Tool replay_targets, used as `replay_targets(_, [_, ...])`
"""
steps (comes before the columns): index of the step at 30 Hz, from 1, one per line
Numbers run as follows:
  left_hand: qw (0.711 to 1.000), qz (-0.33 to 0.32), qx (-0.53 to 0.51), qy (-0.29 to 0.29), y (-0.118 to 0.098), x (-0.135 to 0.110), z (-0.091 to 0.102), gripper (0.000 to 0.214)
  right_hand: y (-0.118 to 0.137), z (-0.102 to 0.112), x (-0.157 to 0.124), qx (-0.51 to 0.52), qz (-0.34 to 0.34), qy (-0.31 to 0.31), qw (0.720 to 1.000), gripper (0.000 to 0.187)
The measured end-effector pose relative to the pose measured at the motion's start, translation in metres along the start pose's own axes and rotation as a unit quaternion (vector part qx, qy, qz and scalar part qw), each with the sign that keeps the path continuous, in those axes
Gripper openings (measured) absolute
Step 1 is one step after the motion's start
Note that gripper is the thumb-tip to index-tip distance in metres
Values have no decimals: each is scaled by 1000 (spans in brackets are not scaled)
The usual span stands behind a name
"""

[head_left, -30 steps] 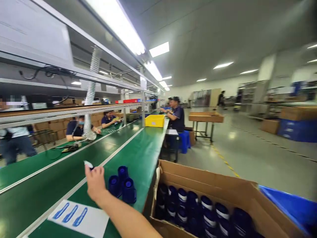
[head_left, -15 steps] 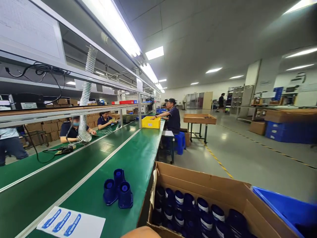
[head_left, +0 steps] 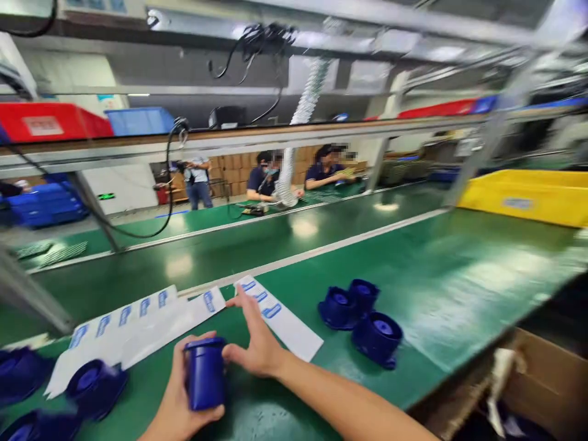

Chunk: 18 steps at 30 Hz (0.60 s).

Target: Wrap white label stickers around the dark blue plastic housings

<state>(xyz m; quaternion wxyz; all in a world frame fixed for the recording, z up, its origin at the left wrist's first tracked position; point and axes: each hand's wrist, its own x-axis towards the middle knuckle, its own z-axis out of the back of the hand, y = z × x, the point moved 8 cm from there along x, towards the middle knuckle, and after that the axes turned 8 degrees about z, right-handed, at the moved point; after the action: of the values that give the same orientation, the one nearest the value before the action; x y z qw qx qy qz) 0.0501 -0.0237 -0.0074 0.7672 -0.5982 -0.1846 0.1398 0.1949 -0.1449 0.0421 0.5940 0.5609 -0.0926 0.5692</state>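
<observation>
My left hand (head_left: 173, 392) is wrapped round a dark blue plastic cup (head_left: 206, 380), held nearly upright above the green bench. Just right of it, my right hand (head_left: 257, 343) is open, thumb close to the cup's rim and fingers stretched toward the labels. Whether the thumb touches the rim I cannot tell. A white label strip (head_left: 296, 331) with blue prints lies beyond that hand. More label sheets (head_left: 138, 334) are spread to the left. Three similar blue cups (head_left: 379, 337) stand grouped on the right, and several blue parts (head_left: 94, 389) sit at the lower left, blurred.
A yellow bin (head_left: 528, 199) stands at the bench's far right. Below the right edge is an open cardboard box (head_left: 551, 380). A shelf (head_left: 321, 135) with red and blue bins crosses above, a black cable (head_left: 169, 184) hanging down. Two people sit across the line.
The view has swung left and down to the bench. Both my hands are now in view, the left one with a blue cup in it; earlier only a bit of skin showed.
</observation>
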Motion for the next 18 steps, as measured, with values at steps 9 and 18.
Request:
replay_targets(9, [986,-59,-144,61,-13,6,1,96,9,-57,-30,156,-153,242,945,165])
replay_targets(18, [971,-212,105,-38,-18,-8,-10,80,3,-41,-14,30,-95,56,993,120])
